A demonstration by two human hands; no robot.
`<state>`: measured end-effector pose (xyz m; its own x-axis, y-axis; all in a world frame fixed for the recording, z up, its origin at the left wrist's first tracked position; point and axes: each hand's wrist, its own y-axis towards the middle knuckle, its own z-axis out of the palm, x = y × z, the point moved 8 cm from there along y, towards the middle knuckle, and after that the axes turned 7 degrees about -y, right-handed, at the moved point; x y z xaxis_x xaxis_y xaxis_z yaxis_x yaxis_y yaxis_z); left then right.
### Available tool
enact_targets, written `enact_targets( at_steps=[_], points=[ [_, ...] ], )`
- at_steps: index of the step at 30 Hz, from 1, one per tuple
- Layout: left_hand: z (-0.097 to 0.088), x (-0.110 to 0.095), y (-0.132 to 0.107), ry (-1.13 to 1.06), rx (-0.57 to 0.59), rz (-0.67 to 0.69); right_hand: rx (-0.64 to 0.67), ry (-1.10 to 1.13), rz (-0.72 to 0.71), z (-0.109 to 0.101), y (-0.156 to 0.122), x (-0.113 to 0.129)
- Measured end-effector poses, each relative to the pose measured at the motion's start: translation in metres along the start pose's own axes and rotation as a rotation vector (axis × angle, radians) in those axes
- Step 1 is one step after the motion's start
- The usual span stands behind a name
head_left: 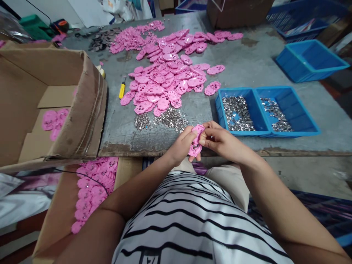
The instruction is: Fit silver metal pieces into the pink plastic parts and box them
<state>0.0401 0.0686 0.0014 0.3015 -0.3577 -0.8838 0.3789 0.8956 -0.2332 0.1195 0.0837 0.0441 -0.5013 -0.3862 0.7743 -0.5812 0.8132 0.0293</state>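
Observation:
Close to the table's front edge, a pink plastic piece (195, 146) with a scalloped outline and small holes is held between both hands. My left hand (183, 143) grips it from the left, its thumb lying on the face. From the other side my right hand (216, 136) is closed at the piece's right edge, thumb and fingers pinched together; whether a small metal part is between them I cannot make out. Just beyond the hands lie loose small metal parts (172, 119). Farther back spreads a big heap of similar pink pieces (165, 79).
Two joined blue bins (288, 110) with small metal parts stand right of my hands; another blue bin (313, 60) is behind. A yellow-handled screwdriver (122, 90) lies left of the heap. A cardboard box (93, 95) stands left, and a lower box holds stacked pink pieces (93, 183).

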Motion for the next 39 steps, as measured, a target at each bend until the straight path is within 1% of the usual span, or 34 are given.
enact_targets(
  at_steps=[9,16,20,24,26,33,39],
  points=[
    [-0.002,0.004,0.003,0.009,-0.024,-0.026,0.000,-0.005,0.011,0.001,0.000,-0.004],
    [0.001,0.004,0.003,0.029,-0.013,-0.041,-0.026,-0.037,0.025,0.000,0.000,-0.006],
    [0.002,0.002,0.003,-0.048,0.005,-0.054,-0.094,0.004,0.051,-0.003,-0.002,-0.010],
    [0.003,0.002,0.001,-0.134,0.052,-0.089,-0.197,0.139,0.101,-0.006,-0.006,-0.019],
    [0.003,0.001,0.000,-0.130,0.051,-0.096,-0.229,0.189,0.118,-0.005,-0.008,-0.021],
    [0.000,0.000,-0.002,-0.101,0.024,-0.086,-0.273,0.260,0.134,-0.007,-0.011,-0.021],
    [-0.003,-0.001,-0.002,-0.033,-0.006,-0.052,-0.372,0.298,0.171,-0.014,-0.015,-0.025]
  ],
)
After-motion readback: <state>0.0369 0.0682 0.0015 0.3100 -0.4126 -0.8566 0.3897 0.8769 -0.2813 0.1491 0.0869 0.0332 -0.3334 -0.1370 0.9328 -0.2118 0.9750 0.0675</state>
